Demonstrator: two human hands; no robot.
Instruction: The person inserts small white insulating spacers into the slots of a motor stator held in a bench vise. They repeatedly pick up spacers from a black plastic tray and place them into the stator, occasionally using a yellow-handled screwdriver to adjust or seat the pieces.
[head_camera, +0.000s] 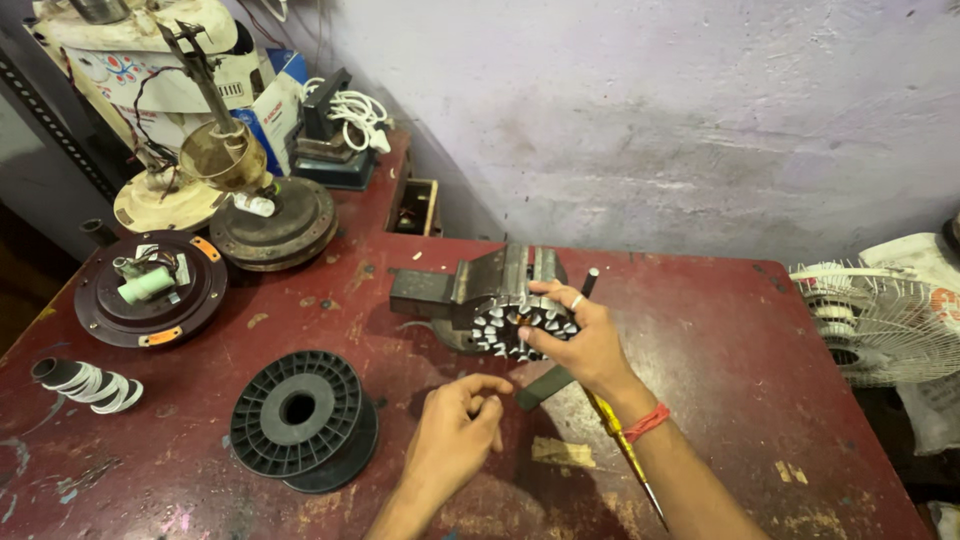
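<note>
Right hand (580, 335) wrapped over a slotted metal motor core (520, 328), fingers clamped on its top edge, ring on one finger, red thread at the wrist. Core sitting just in front of a small bench vise (470, 285), touching or nearly so, roughly mid-table. Left hand (455, 425) at about 7 o'clock from the core, fingertips pinched together, thumb against the forefinger; can't tell if anything thin is caught between them. Yellow-handled screwdriver (625, 450) lying under the right forearm, pointing toward 5 o'clock. Empty black plastic spool (300, 415) at 8 o'clock from the core, flat on the red table (730, 330). Roll of white tape strips (90, 385) further out at 9 o'clock. Round fan motor housings (150, 290) at 10 o'clock, white fan guard (880, 320) way off at 3 o'clock.
</note>
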